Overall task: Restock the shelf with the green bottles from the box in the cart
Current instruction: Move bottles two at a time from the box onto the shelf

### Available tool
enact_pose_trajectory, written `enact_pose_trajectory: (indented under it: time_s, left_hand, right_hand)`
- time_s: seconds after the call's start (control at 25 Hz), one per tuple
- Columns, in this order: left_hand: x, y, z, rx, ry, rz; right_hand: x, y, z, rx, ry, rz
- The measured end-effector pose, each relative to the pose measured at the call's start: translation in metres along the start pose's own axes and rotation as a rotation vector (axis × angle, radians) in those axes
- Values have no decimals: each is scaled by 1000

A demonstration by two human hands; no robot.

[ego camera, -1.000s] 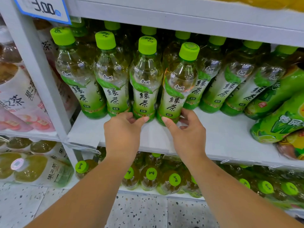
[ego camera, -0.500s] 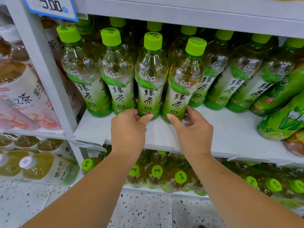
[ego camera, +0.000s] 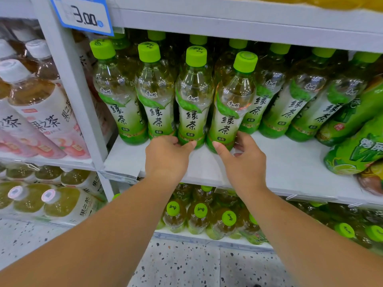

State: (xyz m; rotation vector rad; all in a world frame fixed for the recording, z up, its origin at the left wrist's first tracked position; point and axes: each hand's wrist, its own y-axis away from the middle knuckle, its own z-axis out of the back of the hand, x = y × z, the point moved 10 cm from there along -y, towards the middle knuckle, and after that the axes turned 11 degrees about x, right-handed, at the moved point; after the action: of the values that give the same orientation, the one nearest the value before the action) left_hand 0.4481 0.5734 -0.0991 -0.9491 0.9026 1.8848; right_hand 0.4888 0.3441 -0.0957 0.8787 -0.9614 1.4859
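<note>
Store shelf (ego camera: 290, 162), green bottles (ego camera: 122, 114) in front row. Left hand (ego camera: 167, 160) pinches third bottle (ego camera: 192, 112) base, right hand (ego camera: 244, 162) grips tilted fourth bottle (ego camera: 230, 114) base. Risk: low grip, fourth bottle tips forward, knocks neighbours.

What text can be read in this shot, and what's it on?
"3.00": price tag hanging at top left.
"绿茶": labels of the green bottles, front row.
"康师傅": same labels, smaller, above it.
"低糖": same labels, small badge below.
"果之茶": pink-and-white bottles in the left bay.
Green-wrapped bottles at right: big characters cut off, unreadable.
Fine print and cap logos: too small.
</note>
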Motion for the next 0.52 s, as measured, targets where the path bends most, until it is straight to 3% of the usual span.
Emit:
enact_pose_trajectory:
  time_s: [0.32, 0.52]
  left_hand:
    - [-1, 6, -2, 190, 151, 95]
    - [11, 31, -8, 411, 153, 170]
  right_hand:
    - [-5, -11, -4, 307, 33, -265]
    - [6, 24, 3, 321, 9, -429]
